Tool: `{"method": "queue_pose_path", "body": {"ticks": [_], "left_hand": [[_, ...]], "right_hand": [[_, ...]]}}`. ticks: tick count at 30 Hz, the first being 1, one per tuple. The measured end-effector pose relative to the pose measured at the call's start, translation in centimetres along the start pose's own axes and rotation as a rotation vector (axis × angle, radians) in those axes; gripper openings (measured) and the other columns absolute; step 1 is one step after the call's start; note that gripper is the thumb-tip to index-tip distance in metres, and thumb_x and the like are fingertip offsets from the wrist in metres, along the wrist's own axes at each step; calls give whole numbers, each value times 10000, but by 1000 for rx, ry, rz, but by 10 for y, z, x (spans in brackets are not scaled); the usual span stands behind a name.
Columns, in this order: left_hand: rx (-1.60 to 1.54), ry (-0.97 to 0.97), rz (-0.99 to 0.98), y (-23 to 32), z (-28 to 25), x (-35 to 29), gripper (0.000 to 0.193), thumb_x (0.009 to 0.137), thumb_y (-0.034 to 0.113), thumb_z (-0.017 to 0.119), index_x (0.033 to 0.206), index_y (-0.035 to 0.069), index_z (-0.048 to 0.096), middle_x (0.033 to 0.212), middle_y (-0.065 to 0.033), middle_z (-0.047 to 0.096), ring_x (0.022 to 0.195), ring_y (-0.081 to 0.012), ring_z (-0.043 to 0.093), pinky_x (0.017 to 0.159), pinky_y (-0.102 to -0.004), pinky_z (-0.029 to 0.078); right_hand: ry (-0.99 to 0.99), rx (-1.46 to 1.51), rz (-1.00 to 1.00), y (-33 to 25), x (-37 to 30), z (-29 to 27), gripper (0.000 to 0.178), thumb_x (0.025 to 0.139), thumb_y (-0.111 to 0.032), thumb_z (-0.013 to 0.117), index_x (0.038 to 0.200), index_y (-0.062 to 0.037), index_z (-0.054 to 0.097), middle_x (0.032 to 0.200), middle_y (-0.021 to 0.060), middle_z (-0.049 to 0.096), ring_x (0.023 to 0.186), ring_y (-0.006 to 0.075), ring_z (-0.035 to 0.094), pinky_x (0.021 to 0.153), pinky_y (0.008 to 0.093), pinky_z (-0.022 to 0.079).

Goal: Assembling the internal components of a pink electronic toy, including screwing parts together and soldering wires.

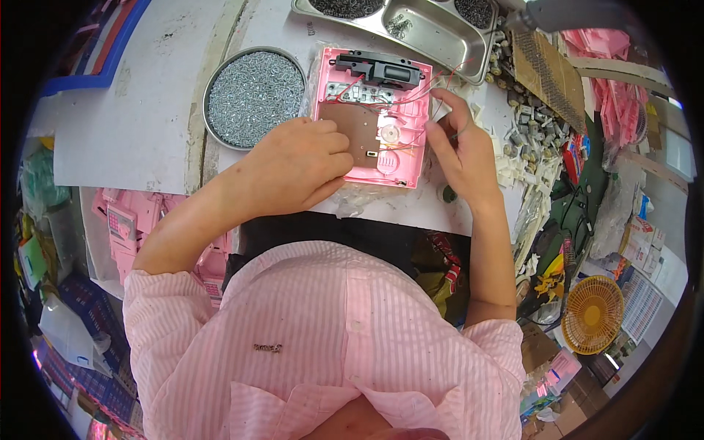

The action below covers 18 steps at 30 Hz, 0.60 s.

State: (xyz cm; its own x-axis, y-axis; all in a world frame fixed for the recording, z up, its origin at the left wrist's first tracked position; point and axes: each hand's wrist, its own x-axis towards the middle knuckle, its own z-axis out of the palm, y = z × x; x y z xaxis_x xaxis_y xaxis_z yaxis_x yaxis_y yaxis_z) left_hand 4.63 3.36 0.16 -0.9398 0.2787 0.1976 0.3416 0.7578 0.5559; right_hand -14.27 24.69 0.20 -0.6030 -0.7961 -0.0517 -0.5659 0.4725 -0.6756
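The left hand [312, 158] bends over the left side of the pink plastic housing [414, 165], fingers curled above the brown board [345, 121]; I cannot tell whether they pinch anything. The right hand [462, 143] is at the housing's right edge, thumb and forefinger parted beside thin wires [422, 95]; contact with a wire is unclear. The open housing lies on the white worktable [132, 110], in front of the person, with clear plastic film [352, 205] under its near edge. A black mechanism [392, 72] spans its far end. Left of it stands a round metal dish [206, 103] full of small screws [257, 95]; beyond, a compartmented steel tray [440, 37]. Small white parts [513, 158] heap up at right, near brown cardboard [546, 81]. Farther right and nearer is an orange basket [592, 315]; pink casings [125, 235] sit at near left.
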Motion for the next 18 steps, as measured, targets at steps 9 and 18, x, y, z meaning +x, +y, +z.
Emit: {"method": "queue_pose_path", "body": {"ticks": [9, 18], "left_hand": [[63, 486, -188, 28, 36, 41, 257, 779, 199, 732, 984, 72, 642, 886, -67, 587, 886, -275, 599, 746, -404, 451], [-1, 235, 56, 38, 46, 22, 242, 777, 128, 703, 1009, 66, 683, 895, -35, 625, 840, -215, 630, 683, -346, 485]], "right_hand": [[118, 651, -49, -5, -14, -4, 312, 972, -261, 603, 1123, 4, 664, 1013, 131, 679, 911, 225, 633, 826, 310, 490], [162, 427, -282, 2, -32, -13, 285, 837, -200, 712, 1092, -74, 690, 1136, 180, 672, 972, 306, 604, 819, 381, 490]]}}
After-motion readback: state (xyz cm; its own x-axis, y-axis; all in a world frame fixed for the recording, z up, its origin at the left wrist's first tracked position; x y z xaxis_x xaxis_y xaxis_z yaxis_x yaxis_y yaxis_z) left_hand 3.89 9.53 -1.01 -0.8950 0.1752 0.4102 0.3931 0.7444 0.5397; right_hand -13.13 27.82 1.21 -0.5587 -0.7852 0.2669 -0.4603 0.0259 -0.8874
